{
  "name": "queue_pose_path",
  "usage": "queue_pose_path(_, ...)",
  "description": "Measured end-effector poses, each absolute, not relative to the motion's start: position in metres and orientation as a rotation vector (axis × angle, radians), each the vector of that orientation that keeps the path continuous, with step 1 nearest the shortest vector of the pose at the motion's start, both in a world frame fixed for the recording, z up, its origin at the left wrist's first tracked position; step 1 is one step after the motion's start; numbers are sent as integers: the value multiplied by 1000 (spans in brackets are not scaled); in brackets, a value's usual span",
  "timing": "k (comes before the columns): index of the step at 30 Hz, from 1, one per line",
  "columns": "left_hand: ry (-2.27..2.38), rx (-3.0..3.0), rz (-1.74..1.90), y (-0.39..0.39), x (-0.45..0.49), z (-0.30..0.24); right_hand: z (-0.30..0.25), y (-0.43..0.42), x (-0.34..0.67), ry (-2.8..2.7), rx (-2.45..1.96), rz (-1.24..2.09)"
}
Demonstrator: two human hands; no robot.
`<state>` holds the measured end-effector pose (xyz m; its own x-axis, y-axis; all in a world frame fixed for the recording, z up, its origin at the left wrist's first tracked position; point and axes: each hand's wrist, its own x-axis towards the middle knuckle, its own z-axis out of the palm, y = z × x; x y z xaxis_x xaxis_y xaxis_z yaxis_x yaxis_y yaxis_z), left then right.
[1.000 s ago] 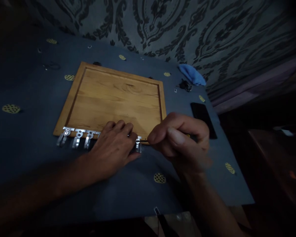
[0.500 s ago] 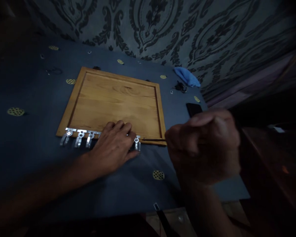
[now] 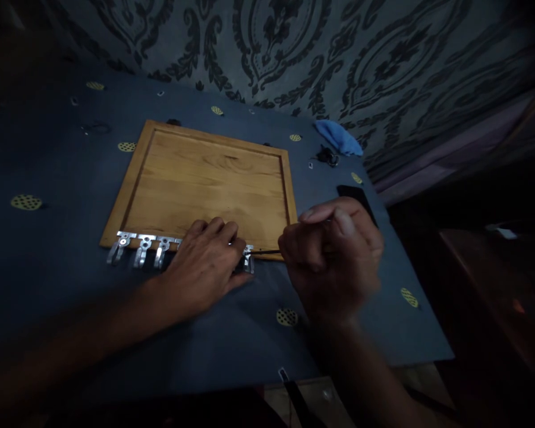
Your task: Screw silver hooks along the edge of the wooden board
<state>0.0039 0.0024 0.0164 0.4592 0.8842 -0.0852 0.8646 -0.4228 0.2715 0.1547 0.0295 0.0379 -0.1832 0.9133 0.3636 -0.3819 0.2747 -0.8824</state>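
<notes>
A framed wooden board [image 3: 214, 184] lies on the table, with a silver metal hook rail [image 3: 134, 236] along its near edge. My left hand [image 3: 207, 258] rests over the middle of the rail, fingers bent and holding it against the frame, so part of it is hidden. In my closed right hand [image 3: 334, 255] is a screwdriver; its thin dark shaft [image 3: 267, 252] points left and its handle is hidden by the fingers. The tip reaches the hook [image 3: 248, 258] at the rail's right end; whether a screw sits there I cannot tell.
A blue cloth [image 3: 339, 138], a small black item [image 3: 326, 156] and a dark flat object [image 3: 359, 199] lie at the right. Something thin and looped [image 3: 96, 128] is at the far left. A patterned wall stands behind the blue table covering [image 3: 241, 345].
My right hand has moved left with the screwdriver, bringing its tip from the bare frame edge to the rail's right-end hook. The left hand stays on the rail.
</notes>
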Motion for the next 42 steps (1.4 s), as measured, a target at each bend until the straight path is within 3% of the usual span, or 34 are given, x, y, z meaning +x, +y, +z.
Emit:
queue_pose_path(9,1496,2449,105,2,4,15,40,31,145,-1305,-706,1235)
queue_pose_path(18,1511,2485,160,1,2,11,36,23,128,-1212,-824,964)
queue_pose_path(42,1512,2440,133,1,2,14,27,35,152,-1502,-557,1415)
